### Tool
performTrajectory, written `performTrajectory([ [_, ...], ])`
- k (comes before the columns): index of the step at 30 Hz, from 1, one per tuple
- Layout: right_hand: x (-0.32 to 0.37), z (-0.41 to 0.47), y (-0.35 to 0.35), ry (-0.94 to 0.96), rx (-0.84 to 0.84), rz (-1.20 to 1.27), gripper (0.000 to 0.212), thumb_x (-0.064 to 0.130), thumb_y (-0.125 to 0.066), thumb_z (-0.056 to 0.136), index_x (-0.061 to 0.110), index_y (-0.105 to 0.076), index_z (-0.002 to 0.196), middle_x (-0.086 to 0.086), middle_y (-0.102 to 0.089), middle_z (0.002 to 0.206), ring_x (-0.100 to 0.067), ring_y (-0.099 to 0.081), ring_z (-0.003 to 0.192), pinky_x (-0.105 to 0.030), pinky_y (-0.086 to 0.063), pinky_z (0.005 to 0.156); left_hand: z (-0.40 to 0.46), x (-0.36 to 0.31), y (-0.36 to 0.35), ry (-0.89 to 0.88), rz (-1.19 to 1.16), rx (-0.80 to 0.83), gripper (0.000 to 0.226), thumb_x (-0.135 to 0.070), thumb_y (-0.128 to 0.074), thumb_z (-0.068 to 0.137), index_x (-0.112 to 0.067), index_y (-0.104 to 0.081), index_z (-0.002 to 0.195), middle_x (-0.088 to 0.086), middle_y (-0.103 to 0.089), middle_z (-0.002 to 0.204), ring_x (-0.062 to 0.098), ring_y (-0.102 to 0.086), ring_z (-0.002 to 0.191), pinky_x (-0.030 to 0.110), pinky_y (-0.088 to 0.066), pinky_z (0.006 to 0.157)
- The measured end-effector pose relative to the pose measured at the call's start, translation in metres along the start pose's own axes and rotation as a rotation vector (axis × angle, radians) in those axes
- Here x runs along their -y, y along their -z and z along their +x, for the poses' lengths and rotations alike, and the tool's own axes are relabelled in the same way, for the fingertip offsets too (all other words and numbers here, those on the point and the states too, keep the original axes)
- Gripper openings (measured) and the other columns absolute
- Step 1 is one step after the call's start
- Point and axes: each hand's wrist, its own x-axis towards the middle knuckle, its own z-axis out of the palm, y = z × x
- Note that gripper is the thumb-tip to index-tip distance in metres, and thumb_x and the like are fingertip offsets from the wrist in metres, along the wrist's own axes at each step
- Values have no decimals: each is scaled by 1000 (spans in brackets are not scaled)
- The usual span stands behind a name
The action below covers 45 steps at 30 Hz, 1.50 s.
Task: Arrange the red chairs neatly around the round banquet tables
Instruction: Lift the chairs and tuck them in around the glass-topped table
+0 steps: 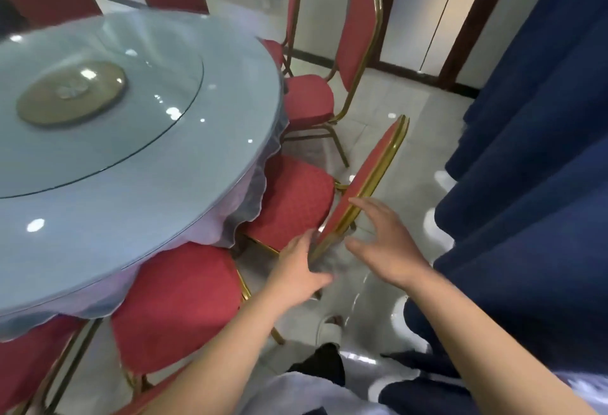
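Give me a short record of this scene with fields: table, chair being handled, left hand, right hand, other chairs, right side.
table: round table, glass turntable on top, pale cloth hanging at the edge
chair: red chair, gold frame, seat partly under the cloth
left hand: left hand open, at the lower edge of the chair's back
right hand: right hand open, fingers spread by the back's frame
other chairs: red chairs round the table
right side: blue curtain
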Motion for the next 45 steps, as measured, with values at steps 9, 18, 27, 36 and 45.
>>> performTrajectory([
  [9,-31,149,75,41,216,-741,92,37,-69,85,48,-6,151,3,10,164,-31,13,150,-58,-3,117,115,-47,-19,81,-10,192,93,-33,-76,80,-36,-19,154,1,-48,139,25,-64,105,41,-57,88],
  [18,-64,265,121,445,648,-956,48,40,-61,82,45,-54,130,17,-53,133,-16,-37,135,-55,-16,113,149,-48,-5,147,15,297,95,-28,-76,77,-42,-21,153,-9,-40,144,12,-44,123,28,-39,103],
  [27,-141,355,157,670,750,-723,51,22,-59,87,56,-55,124,26,-57,117,-5,-48,118,-35,-26,103,145,-100,-72,518,-152,-179,87,-13,-44,67,-56,-37,142,-19,-54,137,9,-54,122,28,-47,97],
  [36,-130,410,164,837,861,-768,57,16,-60,78,47,-61,125,23,-56,126,-10,-44,124,-36,-32,99,181,-138,-75,695,-106,-333,69,-6,-49,83,-52,-51,134,-13,-68,109,9,-63,98,26,-53,80],
  [45,-141,454,177,804,721,-749,51,12,-60,81,54,-66,109,26,-56,109,-8,-49,113,-33,-34,96,221,-162,-85,664,-133,-375,69,-13,-50,81,-55,-46,136,-8,-66,116,18,-63,102,25,-47,76],
])
